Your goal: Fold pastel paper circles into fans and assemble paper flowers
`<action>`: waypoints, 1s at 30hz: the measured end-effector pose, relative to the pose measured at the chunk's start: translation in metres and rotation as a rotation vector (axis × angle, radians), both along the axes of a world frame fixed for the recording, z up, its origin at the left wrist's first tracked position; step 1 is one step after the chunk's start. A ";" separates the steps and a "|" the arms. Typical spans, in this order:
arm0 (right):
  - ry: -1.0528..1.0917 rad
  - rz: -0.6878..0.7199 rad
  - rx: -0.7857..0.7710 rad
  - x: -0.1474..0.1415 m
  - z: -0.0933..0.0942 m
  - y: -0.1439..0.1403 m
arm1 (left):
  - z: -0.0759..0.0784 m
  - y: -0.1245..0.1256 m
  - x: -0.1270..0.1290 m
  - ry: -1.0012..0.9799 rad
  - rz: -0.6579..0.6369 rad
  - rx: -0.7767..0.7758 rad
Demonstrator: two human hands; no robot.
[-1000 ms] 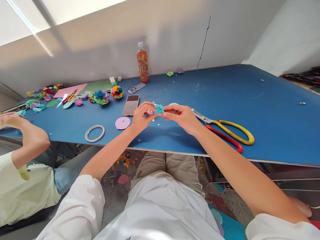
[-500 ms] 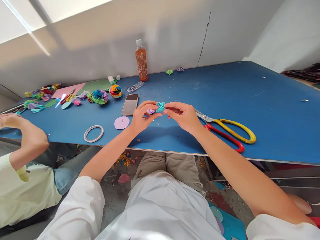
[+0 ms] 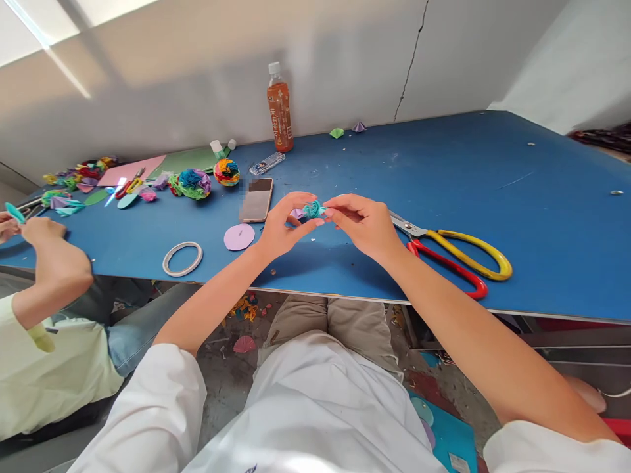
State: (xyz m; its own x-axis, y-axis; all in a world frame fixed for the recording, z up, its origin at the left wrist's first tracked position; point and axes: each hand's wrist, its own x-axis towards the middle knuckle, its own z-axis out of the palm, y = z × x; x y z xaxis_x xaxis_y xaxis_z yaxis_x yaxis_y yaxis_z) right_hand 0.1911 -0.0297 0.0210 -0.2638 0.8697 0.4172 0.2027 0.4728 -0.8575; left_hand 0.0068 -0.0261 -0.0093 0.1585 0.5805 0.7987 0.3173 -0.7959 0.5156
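A small turquoise folded paper piece (image 3: 312, 209) is held up over the table between my two hands. My left hand (image 3: 286, 226) pinches its left side between thumb and fingers. From the right, my right hand (image 3: 362, 223) grips its edge with thumb and fingertips. Partly hidden behind my left fingers is a light purple paper piece (image 3: 297, 213); I cannot tell whether it is held. Beside my right hand lie large scissors (image 3: 444, 249) with one yellow and one red handle. A lilac paper disc (image 3: 239, 237) lies left of my left hand.
On the blue table (image 3: 444, 171) are a phone (image 3: 256, 200), a tape roll (image 3: 182, 259), a drink bottle (image 3: 280, 112) and colourful paper balls (image 3: 194, 183). At the left, a co-worker's hand (image 3: 44, 230) is near a turquoise paper disc (image 3: 14, 213). Paper scraps lie on the floor.
The turquoise piece has turned slightly between my fingers, and both hands stay on it. The co-worker's hands have shifted, and a turquoise disc now shows there. The view has tilted a little.
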 end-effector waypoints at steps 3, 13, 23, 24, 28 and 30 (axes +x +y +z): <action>-0.025 0.015 -0.002 0.000 0.001 -0.001 | 0.000 0.000 0.000 0.009 0.010 0.018; -0.036 -0.001 -0.045 0.000 -0.001 0.000 | 0.001 -0.001 0.000 0.028 0.020 0.016; -0.070 0.001 -0.049 0.001 -0.001 0.000 | 0.003 -0.001 -0.002 0.119 -0.015 0.067; -0.074 0.001 -0.046 0.001 -0.001 0.000 | 0.003 -0.001 -0.002 0.129 -0.015 0.068; -0.071 0.009 -0.048 0.001 -0.001 -0.001 | 0.002 -0.002 -0.001 0.143 -0.006 0.057; -0.087 0.017 -0.037 0.001 0.000 -0.002 | 0.002 -0.002 -0.001 0.140 -0.003 0.044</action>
State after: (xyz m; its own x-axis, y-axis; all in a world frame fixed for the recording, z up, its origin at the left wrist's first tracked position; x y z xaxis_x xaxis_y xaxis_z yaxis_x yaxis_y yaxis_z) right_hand 0.1917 -0.0316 0.0206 -0.3124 0.8793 0.3596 0.2689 0.4449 -0.8542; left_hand 0.0057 -0.0277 -0.0074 0.2716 0.5445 0.7936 0.3811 -0.8180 0.4309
